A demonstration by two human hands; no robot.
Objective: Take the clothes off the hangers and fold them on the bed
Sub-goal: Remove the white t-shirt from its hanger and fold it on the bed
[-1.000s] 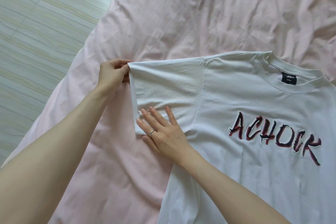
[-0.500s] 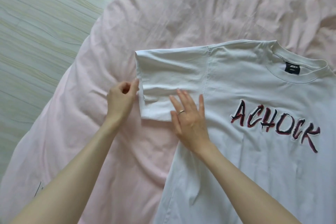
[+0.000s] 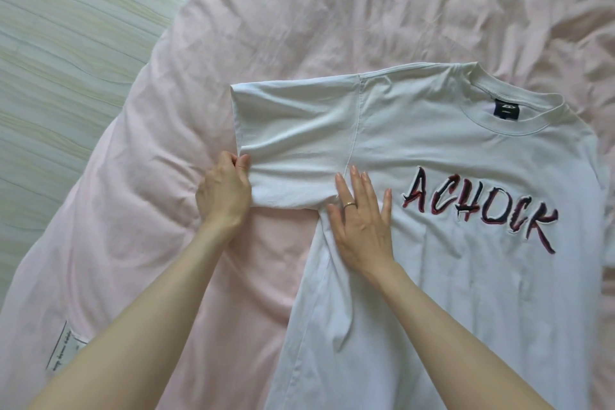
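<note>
A white T-shirt (image 3: 449, 150) with red and black lettering lies face up on the pink bed cover (image 3: 299, 10), its collar toward the upper right. Its sleeve (image 3: 293, 130) stretches out to the left. My left hand (image 3: 224, 193) grips the sleeve's lower cuff corner with curled fingers and thumb. My right hand (image 3: 361, 220) lies flat with straight fingers on the shirt at the armpit seam, a ring on one finger. No hanger is in view.
The bed's left edge runs diagonally, with pale wood-look floor (image 3: 66, 43) beyond it at the upper left. A small printed label (image 3: 65, 348) is sewn on the cover at the lower left. The cover is wrinkled all over.
My left hand slid down from the sleeve's upper cuff corner to its lower corner. My right hand moved right from the cuff to the armpit seam, flattening the sleeve.
</note>
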